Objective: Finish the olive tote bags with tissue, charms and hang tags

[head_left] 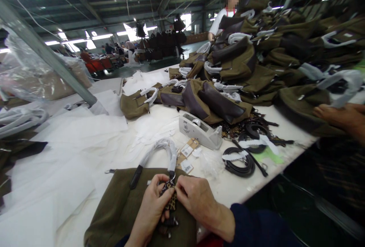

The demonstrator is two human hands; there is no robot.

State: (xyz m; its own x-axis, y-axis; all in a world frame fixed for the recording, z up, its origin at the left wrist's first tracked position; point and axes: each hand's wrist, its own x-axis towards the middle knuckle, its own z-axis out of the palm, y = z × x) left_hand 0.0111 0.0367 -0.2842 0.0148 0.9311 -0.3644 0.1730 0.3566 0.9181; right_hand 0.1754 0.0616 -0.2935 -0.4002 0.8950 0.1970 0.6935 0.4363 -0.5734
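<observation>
An olive handbag (119,197) lies in front of me, its handle (161,146) wrapped in white and standing up at the far side. My left hand (152,203) is closed on a small leopard-print piece (172,203) just below the handle's metal ring (172,176). From the other side my right hand (198,197) pinches at the top of this piece; its fingertips partly hide what they grip. A small dark tassel-like end hangs beneath my left fingers. Two tags (187,166) lie just beyond the bag.
A tape dispenser (199,131) stands beyond the tags. Coiled black straps (238,163) lie to the right. White paper sheets (71,155) cover the left side. Many olive bags (234,64) are heaped behind. At right, another person's hand (342,119) holds a bag.
</observation>
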